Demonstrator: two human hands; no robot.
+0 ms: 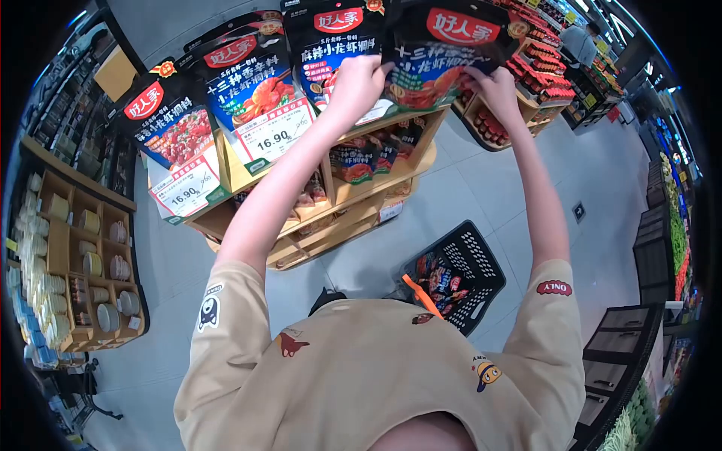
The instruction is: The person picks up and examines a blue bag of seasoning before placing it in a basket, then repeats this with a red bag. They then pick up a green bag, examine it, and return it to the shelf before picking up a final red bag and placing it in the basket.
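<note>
The person is standing over a wooden display stand (421,161) on a shop floor, both arms reaching up and forward; the left hand (357,84) and the right hand (492,84) are holding one dark packet (444,56) between them, at the top of the stand near its right end. The left fingers (376,69) are closing on the packet's left edge; the right fingers are curling around its lower right edge, gripping it; the packet is tilting slightly and is covering part of the top shelf behind it.

Along the top of the stand, to the left of the held packet, large packets of the same make are standing in a row; price cards (274,135) reading 16.90 are hanging below two of them. Smaller packets (368,158) are sitting in the open compartments of the stand's lower tiers.

On the floor, just beside the stand's right corner and in front of the person, a black basket (474,259) with an orange handle (419,295) is holding several more packets. At the left, a wooden rack (64,192) of jars is standing well apart from the stand; further shelves of red goods (545,71) are showing behind the right hand.
</note>
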